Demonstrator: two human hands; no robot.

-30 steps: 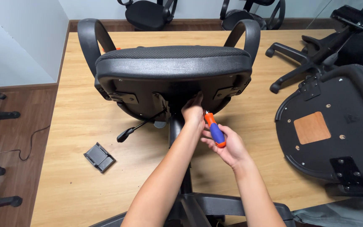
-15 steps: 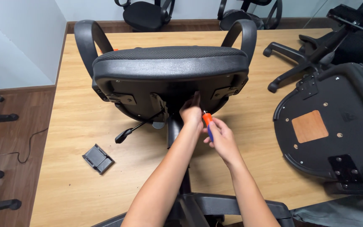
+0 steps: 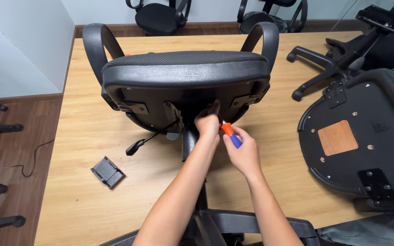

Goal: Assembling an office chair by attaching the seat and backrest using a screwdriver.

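Since a second ago the right hand (image 3: 244, 154) has drawn in toward the left (image 3: 208, 123) and its screwdriver (image 3: 230, 134) — orange and blue grip — shows less, the tip now aimed up under the chair (image 3: 185, 82). That chair lies tipped on the table (image 3: 83, 136), seat underside facing the camera, armrests pointing to the far side, its column running near toward the base at the bottom edge. Right hand is closed round the screwdriver; left hand has its fingers pressed narrow against the dark plate under the seat, whether pinching anything I cannot tell. By the look of it a fastener at the seat mechanism is being worked — the next move would call for seating the tip squarely and steadying the plate. Lever (image 3: 149, 139) juts left; a small grey clip (image 3: 108, 172) lies near left. Another seat pan (image 3: 356, 141) rests right, upside down. Wood floor, white wall and more chairs lie beyond
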